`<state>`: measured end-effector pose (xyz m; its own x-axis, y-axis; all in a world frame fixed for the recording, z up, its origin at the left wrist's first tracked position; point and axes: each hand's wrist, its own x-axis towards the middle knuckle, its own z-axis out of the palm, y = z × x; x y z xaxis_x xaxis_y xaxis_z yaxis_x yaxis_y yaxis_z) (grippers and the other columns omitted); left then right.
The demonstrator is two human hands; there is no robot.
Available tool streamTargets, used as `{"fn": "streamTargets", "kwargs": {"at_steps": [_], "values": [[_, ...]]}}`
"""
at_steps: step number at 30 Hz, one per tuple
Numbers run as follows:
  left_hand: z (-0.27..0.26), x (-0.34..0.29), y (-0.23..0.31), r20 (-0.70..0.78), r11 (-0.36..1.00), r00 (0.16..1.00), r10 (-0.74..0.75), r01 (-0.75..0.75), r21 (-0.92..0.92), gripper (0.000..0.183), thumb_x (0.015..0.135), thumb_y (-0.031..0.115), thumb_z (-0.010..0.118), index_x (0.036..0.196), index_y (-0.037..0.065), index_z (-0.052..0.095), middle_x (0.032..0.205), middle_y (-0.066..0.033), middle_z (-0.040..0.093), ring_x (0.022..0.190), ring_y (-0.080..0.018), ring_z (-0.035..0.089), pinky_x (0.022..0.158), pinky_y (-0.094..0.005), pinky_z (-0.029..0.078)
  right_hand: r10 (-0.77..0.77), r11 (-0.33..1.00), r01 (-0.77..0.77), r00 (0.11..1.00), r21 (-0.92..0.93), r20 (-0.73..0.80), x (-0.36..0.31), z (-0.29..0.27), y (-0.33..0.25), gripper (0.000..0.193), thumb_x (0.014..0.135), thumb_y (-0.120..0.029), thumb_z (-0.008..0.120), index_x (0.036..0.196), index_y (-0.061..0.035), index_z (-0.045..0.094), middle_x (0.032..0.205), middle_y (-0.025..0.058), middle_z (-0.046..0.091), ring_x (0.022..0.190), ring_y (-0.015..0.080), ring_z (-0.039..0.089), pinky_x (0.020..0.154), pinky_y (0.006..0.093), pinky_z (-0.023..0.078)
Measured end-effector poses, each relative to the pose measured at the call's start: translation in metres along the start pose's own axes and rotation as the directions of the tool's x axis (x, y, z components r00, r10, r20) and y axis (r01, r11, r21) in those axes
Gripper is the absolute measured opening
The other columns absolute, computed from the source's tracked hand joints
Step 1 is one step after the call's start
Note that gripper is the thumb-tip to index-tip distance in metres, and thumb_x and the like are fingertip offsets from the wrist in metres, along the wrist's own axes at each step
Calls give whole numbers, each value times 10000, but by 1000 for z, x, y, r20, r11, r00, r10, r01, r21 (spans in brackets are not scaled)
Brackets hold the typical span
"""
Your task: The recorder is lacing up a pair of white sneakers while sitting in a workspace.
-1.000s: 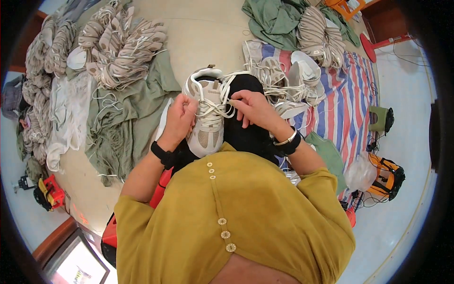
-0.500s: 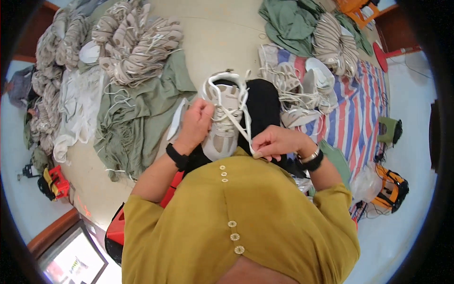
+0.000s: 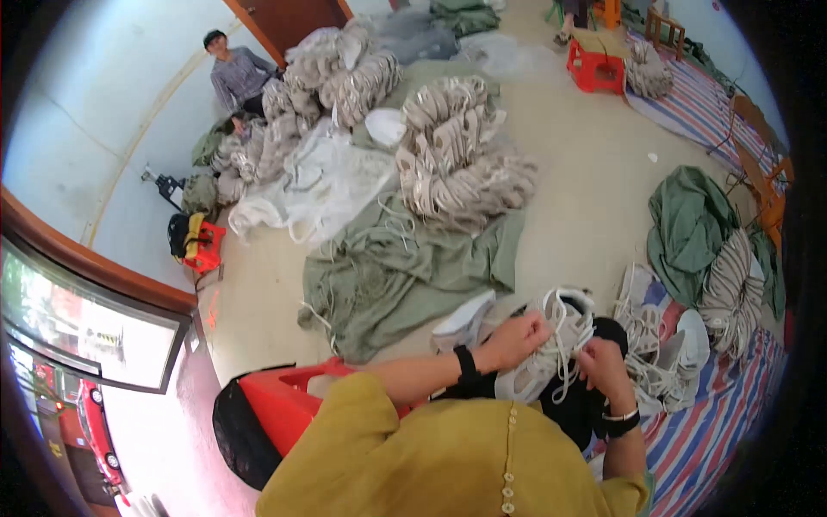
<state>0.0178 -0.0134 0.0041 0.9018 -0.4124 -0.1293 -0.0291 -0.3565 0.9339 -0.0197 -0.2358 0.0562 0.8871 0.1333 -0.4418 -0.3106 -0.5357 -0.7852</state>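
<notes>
White sneaker (image 3: 551, 349) lies on the person's lap over dark fabric, long axis running from lower left to upper right, laced upper facing up. Left hand (image 3: 515, 340) rests on the shoe's top, fingers closed on the white laces (image 3: 564, 370). Right hand (image 3: 603, 366) sits just beside it, fingers pinched on the same laces. A loose white sole (image 3: 463, 320) lies beside the left wrist. Green cloth (image 3: 405, 271) spreads on the floor ahead, bearing bundled shoe uppers (image 3: 457, 168). More sneakers (image 3: 668, 353) lie on the striped mat (image 3: 732, 414) to the right. Red stool (image 3: 280, 405) stands at lower left.
</notes>
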Motion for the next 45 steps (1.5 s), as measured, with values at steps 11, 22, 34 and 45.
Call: {"fn": "streamTargets", "kwargs": {"at_steps": [11, 22, 34, 45], "values": [[1, 3, -1, 18, 998, 1000, -15, 14, 56, 301, 888, 341, 558, 869, 44, 514, 681, -110, 564, 621, -254, 550, 590, -351, 440, 273, 951, -309, 875, 27, 400, -82, -41, 106, 181, 798, -160, 642, 728, 6, 645, 559, 71, 594, 471, 154, 577, 446, 288, 438], [-3, 0, 0, 14, 999, 1000, 4, -5, 42, 285, 854, 307, 621, 830, 47, 509, 625, -38, 544, 563, -135, 516, 535, -287, 427, -214, 943, 270, 940, 195, -265, -31, -74, 29, 179, 857, -209, 578, 872, -33, 602, 631, 70, 611, 541, 154, 574, 518, 293, 454], [-2, 6, -1, 42, 1000, 999, 10, -11, 17, 297, 890, 320, 569, 820, 41, 497, 636, -52, 521, 579, -144, 483, 539, -299, 400, 142, 942, -159, 987, 295, 79, -4, 5, 18, 185, 880, -144, 559, 901, 39, 560, 574, 90, 601, 402, 148, 574, 337, 234, 392], [-2, 0, -1, 10, 1000, 1000, 15, -15, -10, 306, 900, 328, 549, 827, 35, 502, 653, -73, 522, 598, -169, 491, 563, -315, 411, 67, 991, -84, 985, 100, 161, -1, 7, 13, 174, 854, -96, 573, 712, 6, 574, 540, 59, 578, 395, 109, 531, 349, 234, 390]]}}
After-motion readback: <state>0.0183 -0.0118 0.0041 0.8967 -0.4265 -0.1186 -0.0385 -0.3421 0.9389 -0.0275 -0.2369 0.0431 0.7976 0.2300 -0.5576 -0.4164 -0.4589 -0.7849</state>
